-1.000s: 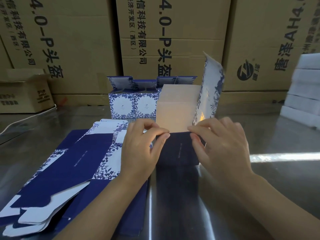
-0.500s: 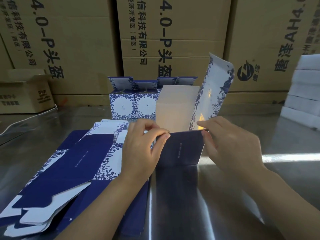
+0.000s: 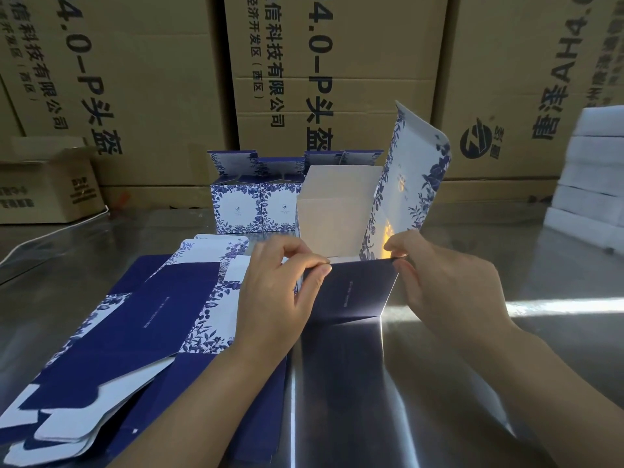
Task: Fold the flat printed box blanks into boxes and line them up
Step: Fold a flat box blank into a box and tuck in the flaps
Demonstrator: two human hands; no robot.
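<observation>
At centre of the tabletop (image 3: 506, 366), just in front of the row of finished boxes (image 3: 256, 211), stands the half-folded box (image 3: 351, 288). Its navy near wall is up, the plain cream inside shows, and a tall flowered flap (image 3: 415, 184) rises on its right side.

Grip: the left hand (image 3: 277, 292) pinches the top edge of the near wall at its left corner, thumb and forefinger closed on the card. The right hand (image 3: 449, 285) pinches the same edge at the right corner. The stack of flat blanks (image 3: 141, 319) lies to the left, beside the left forearm.

Handling, judged:
- Thin printed card, very light. Stiff across a panel, hinges readily at the scored creases.
- Print looks glossy, probably slick, so a pinch at edges or corners should hold better than flat pressure.
- Walls would likely bow or crease if squeezed mid-panel. Best hold is close to the creases, both corners at once.
- The tall flap is unsupported and may flop.
- The shiny tabletop likely gives little friction, so the box may slide when pushed.
</observation>
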